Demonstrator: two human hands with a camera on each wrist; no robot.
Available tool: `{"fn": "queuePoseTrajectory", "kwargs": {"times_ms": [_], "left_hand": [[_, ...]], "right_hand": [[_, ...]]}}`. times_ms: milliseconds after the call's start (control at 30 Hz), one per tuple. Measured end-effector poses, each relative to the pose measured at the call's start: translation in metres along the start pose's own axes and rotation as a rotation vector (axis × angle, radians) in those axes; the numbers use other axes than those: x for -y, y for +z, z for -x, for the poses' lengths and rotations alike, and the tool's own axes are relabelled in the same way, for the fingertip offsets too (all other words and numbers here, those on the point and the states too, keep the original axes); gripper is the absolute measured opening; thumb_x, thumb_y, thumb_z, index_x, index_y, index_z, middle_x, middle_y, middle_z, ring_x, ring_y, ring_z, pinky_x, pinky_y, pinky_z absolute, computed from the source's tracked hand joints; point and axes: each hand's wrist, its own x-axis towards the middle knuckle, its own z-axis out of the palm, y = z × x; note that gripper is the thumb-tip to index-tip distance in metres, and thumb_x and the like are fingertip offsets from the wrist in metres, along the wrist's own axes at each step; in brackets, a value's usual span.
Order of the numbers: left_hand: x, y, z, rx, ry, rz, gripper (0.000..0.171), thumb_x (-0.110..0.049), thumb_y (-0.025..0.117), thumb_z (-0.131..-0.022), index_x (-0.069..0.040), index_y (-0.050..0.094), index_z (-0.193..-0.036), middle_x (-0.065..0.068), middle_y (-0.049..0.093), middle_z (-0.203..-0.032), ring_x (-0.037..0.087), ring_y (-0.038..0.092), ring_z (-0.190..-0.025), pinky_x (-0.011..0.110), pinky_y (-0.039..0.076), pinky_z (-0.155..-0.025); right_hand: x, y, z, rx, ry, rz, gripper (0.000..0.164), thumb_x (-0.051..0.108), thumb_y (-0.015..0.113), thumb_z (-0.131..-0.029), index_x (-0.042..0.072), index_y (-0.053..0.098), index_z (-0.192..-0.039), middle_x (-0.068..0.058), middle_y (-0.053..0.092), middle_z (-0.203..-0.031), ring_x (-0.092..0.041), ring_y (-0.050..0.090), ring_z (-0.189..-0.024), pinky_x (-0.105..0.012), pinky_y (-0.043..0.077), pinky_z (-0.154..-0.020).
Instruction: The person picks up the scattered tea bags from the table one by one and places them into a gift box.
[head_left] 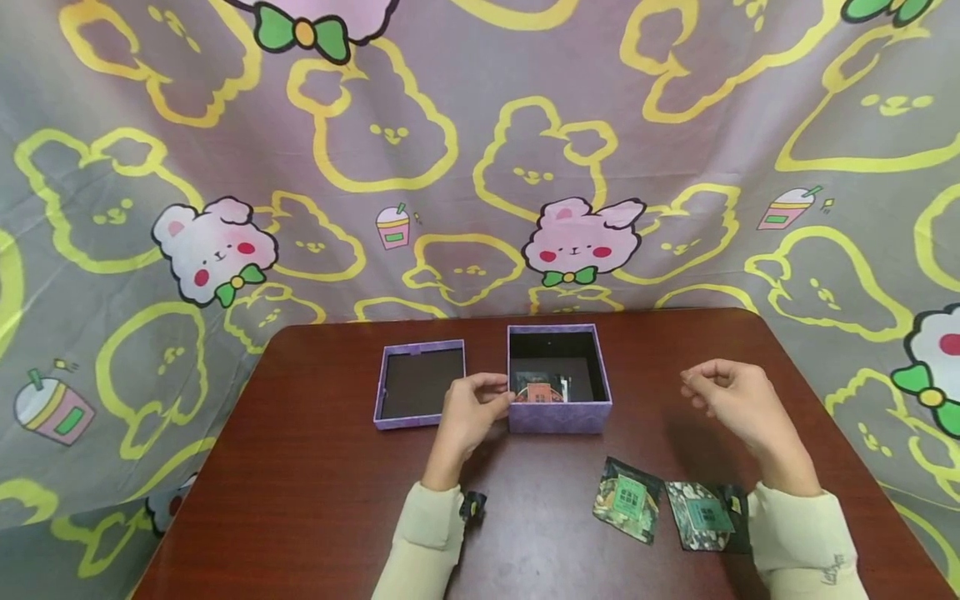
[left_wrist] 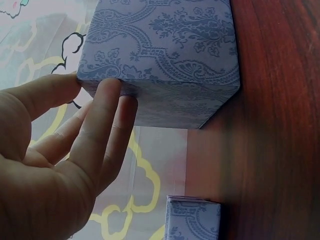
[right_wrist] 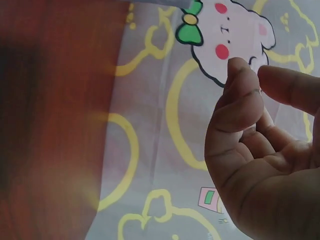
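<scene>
My left hand (head_left: 472, 410) reaches to the near left corner of a purple patterned box (head_left: 558, 418). In the left wrist view, the fingertips of its fairly straight fingers (left_wrist: 95, 127) rest against the edge of the box (left_wrist: 165, 45). Inside the box, at the near left, lies a dark packet with an orange-red label (head_left: 538, 392). My right hand (head_left: 738, 400) is raised over the table to the right of the box, its fingers loosely bent and nothing between them. In the right wrist view, the thumb and fingers of this hand (right_wrist: 265, 150) come close together.
A shallow purple lid (head_left: 420, 421) lies inside-up left of the box. Two square packets with green labels, one yellow-green (head_left: 628, 500) and one grey-patterned (head_left: 701, 517), lie at the front right of the brown table (head_left: 315, 492). A cartoon-print curtain (head_left: 465, 208) hangs behind.
</scene>
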Motion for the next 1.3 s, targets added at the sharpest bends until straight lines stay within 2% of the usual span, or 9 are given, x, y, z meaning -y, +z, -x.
{"fn": "queuePoseTrajectory", "kwargs": {"times_ms": [233,467,667,867,1100,1300], "left_hand": [[-0.001,-0.001,-0.001,0.002,-0.005,-0.008,0.028,-0.005,0.072,-0.077,0.004,0.065,-0.102,0.009,0.066,-0.088,0.016,0.066,-0.075,0.028,0.056,-0.06],[-0.001,-0.001,-0.002,0.005,-0.003,-0.007,0.028,-0.006,0.072,-0.077,0.004,0.065,-0.103,0.009,0.066,-0.088,0.016,0.066,-0.076,0.028,0.056,-0.06],[-0.001,-0.001,-0.002,0.008,-0.015,-0.007,0.028,-0.007,0.072,-0.078,0.003,0.065,-0.103,0.007,0.066,-0.088,0.016,0.066,-0.076,0.028,0.056,-0.06],[0.0,-0.001,-0.001,0.005,-0.019,-0.008,0.028,-0.007,0.072,-0.078,0.003,0.065,-0.103,0.007,0.066,-0.088,0.016,0.066,-0.076,0.028,0.056,-0.06],[0.001,0.0,-0.001,0.007,-0.004,-0.021,0.027,-0.005,0.071,-0.078,0.004,0.065,-0.103,0.007,0.066,-0.087,0.015,0.066,-0.075,0.027,0.056,-0.06],[0.0,-0.001,0.0,0.001,0.011,-0.017,0.027,-0.006,0.071,-0.078,0.004,0.065,-0.103,0.007,0.066,-0.087,0.015,0.066,-0.076,0.027,0.056,-0.06]], "right_hand": [[-0.003,0.005,0.008,0.019,-0.009,0.034,0.035,0.037,0.054,-0.091,0.004,0.064,-0.096,-0.01,0.066,-0.084,-0.022,0.06,-0.069,-0.031,0.053,-0.054],[-0.018,0.014,0.013,0.195,0.026,0.041,0.026,0.026,0.057,-0.091,0.001,0.064,-0.096,-0.013,0.065,-0.083,-0.029,0.06,-0.071,-0.035,0.052,-0.053],[-0.022,0.02,0.015,0.196,0.023,0.062,0.026,0.025,0.057,-0.091,0.0,0.065,-0.095,-0.012,0.065,-0.082,-0.025,0.058,-0.068,-0.033,0.05,-0.051],[-0.029,0.029,0.022,0.259,0.038,0.153,0.014,0.015,0.058,-0.089,0.004,0.067,-0.09,-0.005,0.064,-0.079,-0.018,0.057,-0.065,-0.029,0.047,-0.054],[-0.032,0.036,0.028,0.256,0.054,0.15,0.008,0.009,0.061,-0.084,0.004,0.067,-0.084,-0.003,0.06,-0.069,-0.017,0.053,-0.061,-0.029,0.045,-0.049],[-0.034,0.046,0.034,0.319,0.014,0.207,0.004,0.01,0.064,-0.081,0.007,0.065,-0.078,0.0,0.06,-0.068,-0.015,0.052,-0.058,-0.028,0.045,-0.047]]}}
